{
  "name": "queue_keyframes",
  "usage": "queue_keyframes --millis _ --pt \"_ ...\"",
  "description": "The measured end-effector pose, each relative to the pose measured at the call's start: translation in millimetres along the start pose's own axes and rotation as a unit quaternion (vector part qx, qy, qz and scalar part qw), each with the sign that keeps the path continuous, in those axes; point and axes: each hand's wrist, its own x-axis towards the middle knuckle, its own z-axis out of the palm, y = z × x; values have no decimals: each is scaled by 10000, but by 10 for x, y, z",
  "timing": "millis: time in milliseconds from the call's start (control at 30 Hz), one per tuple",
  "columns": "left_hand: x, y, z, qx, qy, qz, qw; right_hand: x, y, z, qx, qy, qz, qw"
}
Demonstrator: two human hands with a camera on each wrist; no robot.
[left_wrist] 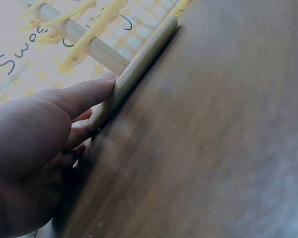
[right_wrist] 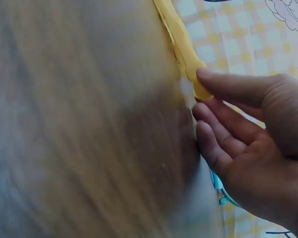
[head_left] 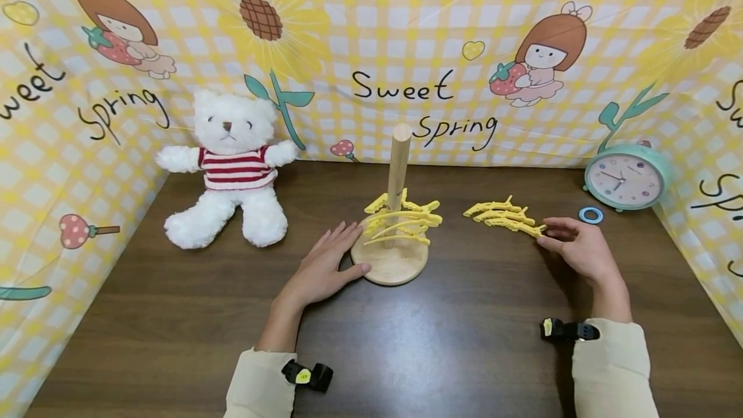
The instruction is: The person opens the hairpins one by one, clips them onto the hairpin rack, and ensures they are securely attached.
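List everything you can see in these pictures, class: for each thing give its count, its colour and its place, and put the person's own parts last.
wooden stand: one, pale wood, round base with upright peg, table middle.
clips on the stand: several, yellow, around the peg; exact count unclear.
loose clips: a small pile, yellow, on the table right of the stand.
teddy bear: one, white with red-striped shirt, back left.
alarm clock: one, mint green, back right.
ring: one, blue, in front of the clock.
table: one, dark brown.
backdrop: yellow checked, printed, behind and at both sides.
left hand: one, fingers straight, touching the stand's base.
right hand: one, fingertips pinching a loose clip's end.
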Motion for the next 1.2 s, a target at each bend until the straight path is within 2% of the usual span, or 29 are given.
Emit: queue_keyframes --millis 200,367,567,767,933,1200 --pt "3 -6 -2 4 -24 -3 10000 -32 -52 -23 726 122 121 9972" --pt "7 5 -9 -12 -52 -20 10000 -41 -141 -66 1189 298 49 9924" --pt "7 8 -20 -2 -70 -30 10000 -48 -250 -84 1181 415 -44 9921" --pt "18 -6 -4 11 -29 -4 10000 -63 -377 -66 1032 685 -438 9913" --pt "14 18 9 -33 -48 23 10000 -41 -464 -57 1108 1158 -698 9846" --pt "-10 24 -7 8 -33 -38 10000 -34 -642 5 1676 1585 -1030 9676"
